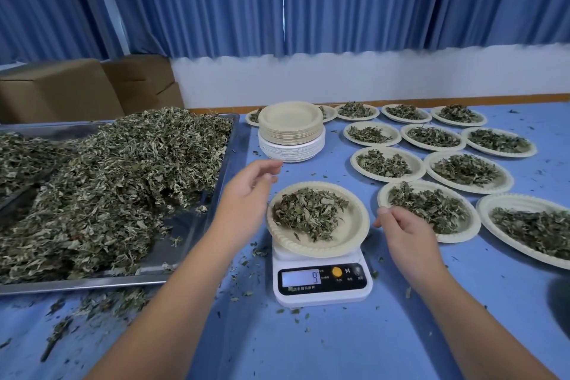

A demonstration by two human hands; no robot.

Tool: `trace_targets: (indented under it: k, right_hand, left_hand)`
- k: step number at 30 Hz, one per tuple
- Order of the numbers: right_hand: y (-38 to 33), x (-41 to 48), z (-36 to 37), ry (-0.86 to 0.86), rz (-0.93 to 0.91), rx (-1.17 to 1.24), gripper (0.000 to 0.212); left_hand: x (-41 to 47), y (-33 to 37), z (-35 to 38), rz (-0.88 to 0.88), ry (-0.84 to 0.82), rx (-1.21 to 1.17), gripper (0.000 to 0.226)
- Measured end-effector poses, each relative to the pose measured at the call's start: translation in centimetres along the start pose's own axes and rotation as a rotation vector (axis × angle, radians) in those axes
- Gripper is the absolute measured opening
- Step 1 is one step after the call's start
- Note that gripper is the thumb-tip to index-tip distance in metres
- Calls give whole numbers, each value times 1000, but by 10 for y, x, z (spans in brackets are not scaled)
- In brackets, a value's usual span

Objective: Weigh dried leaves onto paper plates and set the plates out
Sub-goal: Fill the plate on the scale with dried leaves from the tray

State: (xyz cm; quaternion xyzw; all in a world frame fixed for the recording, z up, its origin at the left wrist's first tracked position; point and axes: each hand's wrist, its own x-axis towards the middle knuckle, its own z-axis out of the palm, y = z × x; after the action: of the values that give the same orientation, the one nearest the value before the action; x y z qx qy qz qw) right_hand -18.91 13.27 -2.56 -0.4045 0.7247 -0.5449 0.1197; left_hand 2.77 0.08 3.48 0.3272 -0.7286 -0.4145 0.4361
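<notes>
Head view: a round beige paper plate [351, 245] holding a mound of dried green leaves [308, 213] sits on a white digital kitchen scale [322, 285] reading 9. The left hand [246, 194], at the plate's 10 o'clock, hangs with relaxed fingers, gripping nothing. The right hand [407, 231], at 3 o'clock, is loosely curled and empty. A steel tray [185, 237] heaped with leaves lies at 9 o'clock, and a stack of empty plates [291, 129] at 12 o'clock.
</notes>
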Motion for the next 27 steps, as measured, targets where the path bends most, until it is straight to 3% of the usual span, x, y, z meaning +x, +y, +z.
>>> trace_targets:
  k: [5, 12, 17, 20, 27]
  right_hand:
    - [-1, 1, 0, 5, -1, -15, 35]
    - [1, 0, 0, 5, -31, -64, 35]
    - [0, 1, 1, 8, -18, -61, 34]
    - [0, 1, 3, 4, -6, -44, 35]
    - [2, 3, 4, 6, -18, -39, 36]
  left_hand:
    - [-14, -21, -22, 8, 90, -13, 46]
    - [-26, -28, -37, -35, 171, 246, 43]
    - [-27, -14, -19, 242, 39, 474, 22]
    - [-17, 1, -5, 313, -103, 544, 19]
    - [15, 18, 26, 290, -390, 1034, 60]
